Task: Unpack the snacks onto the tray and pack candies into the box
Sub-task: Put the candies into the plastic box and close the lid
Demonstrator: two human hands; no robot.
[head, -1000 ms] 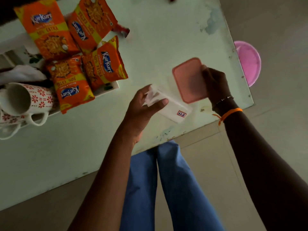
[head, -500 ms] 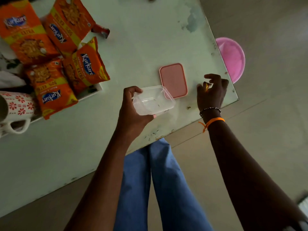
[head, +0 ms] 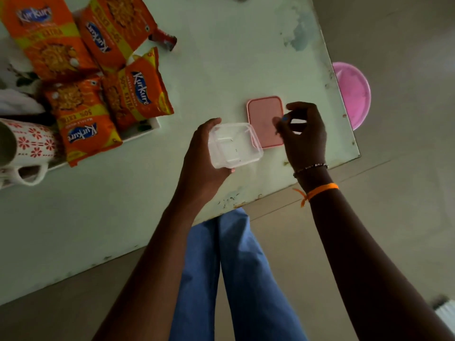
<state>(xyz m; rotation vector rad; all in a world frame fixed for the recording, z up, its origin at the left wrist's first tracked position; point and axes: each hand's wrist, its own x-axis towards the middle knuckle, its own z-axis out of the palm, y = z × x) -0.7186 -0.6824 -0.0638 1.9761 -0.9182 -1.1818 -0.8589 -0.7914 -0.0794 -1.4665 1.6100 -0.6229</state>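
From my feed, right hand (head: 304,134) has thumb and fingertips pinched on a tiny blue thing (head: 284,118) – candy I guess, too small to tell – just over the pink lid (head: 264,114). Left hand (head: 204,158) is curled round the clear box (head: 235,145), mouth up, just left of that lid and overlapping its edge. Well left of the lid, four orange Kurkure packs (head: 138,92) lie on the white tray (head: 150,127) – a red-flowered mug (head: 27,146) beside them. Table (head: 221,57) is pale green.

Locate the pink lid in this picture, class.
The pink lid lies flat on the table near its right edge, just beyond the clear box and partly behind the right hand.
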